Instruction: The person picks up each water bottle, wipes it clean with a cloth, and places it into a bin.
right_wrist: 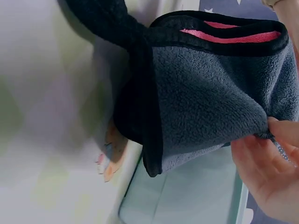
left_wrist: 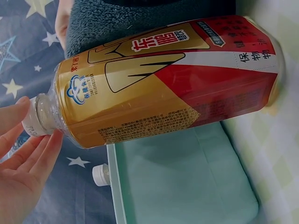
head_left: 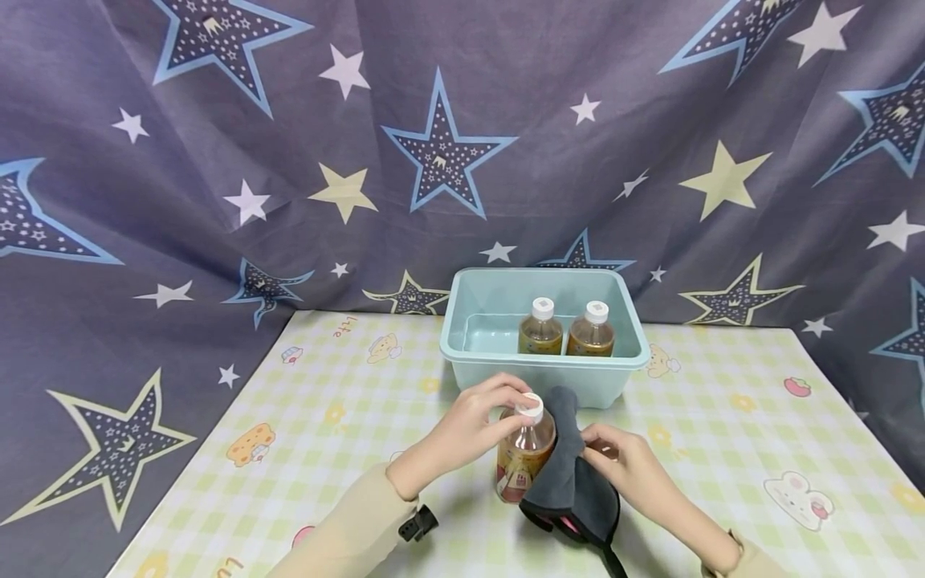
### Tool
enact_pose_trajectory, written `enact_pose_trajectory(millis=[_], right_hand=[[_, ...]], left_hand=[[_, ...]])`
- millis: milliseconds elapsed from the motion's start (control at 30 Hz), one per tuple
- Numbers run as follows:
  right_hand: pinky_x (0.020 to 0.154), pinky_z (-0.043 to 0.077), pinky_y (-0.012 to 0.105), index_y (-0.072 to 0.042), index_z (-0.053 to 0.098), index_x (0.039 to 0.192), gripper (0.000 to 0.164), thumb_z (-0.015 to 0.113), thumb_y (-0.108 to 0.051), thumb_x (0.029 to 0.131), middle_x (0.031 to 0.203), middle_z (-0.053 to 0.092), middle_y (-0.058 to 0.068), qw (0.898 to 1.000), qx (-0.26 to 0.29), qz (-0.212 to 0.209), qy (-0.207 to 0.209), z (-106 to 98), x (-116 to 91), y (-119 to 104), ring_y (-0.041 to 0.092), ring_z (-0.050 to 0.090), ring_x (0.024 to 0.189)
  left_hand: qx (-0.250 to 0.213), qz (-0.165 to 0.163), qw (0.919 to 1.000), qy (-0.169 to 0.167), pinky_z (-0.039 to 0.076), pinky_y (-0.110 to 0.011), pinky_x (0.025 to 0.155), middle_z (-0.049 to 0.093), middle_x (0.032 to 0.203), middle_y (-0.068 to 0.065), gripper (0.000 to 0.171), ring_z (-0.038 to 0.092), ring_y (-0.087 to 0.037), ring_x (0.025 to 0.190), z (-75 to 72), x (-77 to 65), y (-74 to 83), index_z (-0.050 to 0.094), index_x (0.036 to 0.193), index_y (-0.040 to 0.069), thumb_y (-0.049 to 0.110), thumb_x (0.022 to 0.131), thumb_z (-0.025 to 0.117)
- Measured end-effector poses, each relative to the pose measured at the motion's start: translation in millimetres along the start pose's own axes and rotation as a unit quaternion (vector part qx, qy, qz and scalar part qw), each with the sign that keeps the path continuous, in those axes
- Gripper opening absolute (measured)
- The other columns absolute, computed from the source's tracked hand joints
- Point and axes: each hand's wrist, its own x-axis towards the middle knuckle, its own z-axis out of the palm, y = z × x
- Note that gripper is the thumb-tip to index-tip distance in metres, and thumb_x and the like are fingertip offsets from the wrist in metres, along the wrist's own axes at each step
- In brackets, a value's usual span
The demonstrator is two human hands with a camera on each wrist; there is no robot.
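My left hand (head_left: 477, 421) holds a drink bottle (head_left: 522, 470) by its white cap, with fingers and thumb around the cap. The bottle stands upright on the table; its gold and red label (left_wrist: 163, 88) fills the left wrist view. Against the bottle's right side hangs a dark grey fleece cloth (head_left: 567, 474) with black edging. My right hand (head_left: 636, 474) pinches this cloth between thumb and fingers. In the right wrist view the cloth (right_wrist: 205, 98) is folded, and a pink lining shows in its opening. It hides part of the bottle in the head view.
Just behind the hands stands a light blue plastic bin (head_left: 477, 361). Inside it, two similar bottles, one on the left (head_left: 540, 333) and one on the right (head_left: 592, 335), stand upright. The table has a green checked cloth (head_left: 347, 449); a star-patterned curtain (head_left: 289, 144) hangs behind it.
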Motion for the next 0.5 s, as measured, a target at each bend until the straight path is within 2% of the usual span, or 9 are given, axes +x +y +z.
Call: enact_pose_trajectory(millis=[300,500], right_hand=[[0.059,0.051,0.022,-0.007,0.06,0.08,0.014,0.062,0.006,0.077,0.08,0.063,0.004,1.0,-0.011,-0.01,0.01,6.1,5.9,-4.4,0.007,0.06,0.071],[0.056,0.05,0.021,-0.008,0.058,0.078,0.013,0.06,0.004,0.079,0.077,0.063,0.004,1.0,-0.03,0.001,-0.006,8.8,8.4,-1.1,0.008,0.06,0.069]], left_hand=[[0.009,0.02,0.9998,0.004,0.048,-0.018,0.066,0.058,0.1,-0.002,0.013,0.055,-0.009,0.085,0.2,1.2,0.4,0.066,0.091,0.006,0.013,0.081,0.064],[0.006,0.024,0.9997,0.009,0.048,-0.017,0.067,0.058,0.1,-0.001,0.011,0.055,-0.007,0.086,2.0,1.0,-1.9,0.066,0.089,0.007,0.015,0.081,0.064]])
